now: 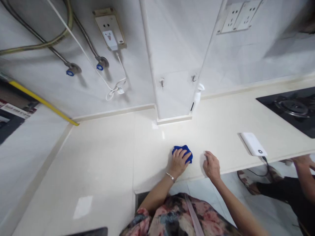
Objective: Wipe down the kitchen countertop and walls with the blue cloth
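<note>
A small blue cloth (182,151) lies bunched on the cream countertop (103,157) near its front edge. My left hand (179,162) presses down on the cloth with its fingers curled over it; a bracelet shows at the wrist. My right hand (211,164) rests flat on the counter just right of the cloth, fingers together, holding nothing.
A white power bank (253,144) with a cable lies on the counter to the right. A black gas hob (290,109) is at the far right. A wall column (174,65) juts out behind. Hoses, valves and sockets hang on the wall. Another person's arm (304,170) is at the right edge.
</note>
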A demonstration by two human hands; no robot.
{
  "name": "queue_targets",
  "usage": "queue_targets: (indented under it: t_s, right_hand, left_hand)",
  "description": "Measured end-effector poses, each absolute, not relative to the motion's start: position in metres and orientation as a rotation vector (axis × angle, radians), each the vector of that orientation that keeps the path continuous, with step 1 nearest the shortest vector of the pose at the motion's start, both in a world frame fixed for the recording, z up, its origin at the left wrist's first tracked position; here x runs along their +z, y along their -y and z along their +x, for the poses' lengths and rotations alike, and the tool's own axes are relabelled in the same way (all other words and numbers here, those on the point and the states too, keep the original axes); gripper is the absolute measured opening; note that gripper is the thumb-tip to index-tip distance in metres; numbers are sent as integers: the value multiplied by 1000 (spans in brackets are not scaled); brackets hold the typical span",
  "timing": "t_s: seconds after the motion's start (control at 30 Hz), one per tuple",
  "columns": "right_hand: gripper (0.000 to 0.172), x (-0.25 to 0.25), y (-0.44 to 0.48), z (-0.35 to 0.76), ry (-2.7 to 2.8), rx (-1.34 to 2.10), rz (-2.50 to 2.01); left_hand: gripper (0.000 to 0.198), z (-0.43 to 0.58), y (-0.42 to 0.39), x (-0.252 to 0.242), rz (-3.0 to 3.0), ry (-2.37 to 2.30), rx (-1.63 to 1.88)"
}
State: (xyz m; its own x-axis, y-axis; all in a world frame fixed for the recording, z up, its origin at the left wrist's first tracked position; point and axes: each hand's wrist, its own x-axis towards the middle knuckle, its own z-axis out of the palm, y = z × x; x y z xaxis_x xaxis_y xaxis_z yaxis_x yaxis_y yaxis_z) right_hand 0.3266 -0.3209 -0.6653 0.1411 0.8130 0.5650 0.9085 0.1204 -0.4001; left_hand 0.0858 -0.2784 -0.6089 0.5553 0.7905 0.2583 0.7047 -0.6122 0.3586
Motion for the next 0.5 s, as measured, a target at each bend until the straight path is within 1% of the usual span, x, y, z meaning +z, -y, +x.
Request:
queue_targets:
  t_s: [0.1,0.17,0.37,0.5]
  right_hand:
    - [34,-662,321,327,1664,-160,-1708]
    - [35,-661,322,328,1661,-133,-1717]
    - [34,-659,324,330,1649,-100,-1694]
    - [36,-661,327,331,1668,-46,-1699]
  left_hand:
    - [48,63,288,-607,2570,-1378,551]
    - [47,33,301,-605,2521,-1550,515]
    - [49,-102,370,-598,2106,-2347,456]
    - [54,-170,423,-598,1829,-2695,464]
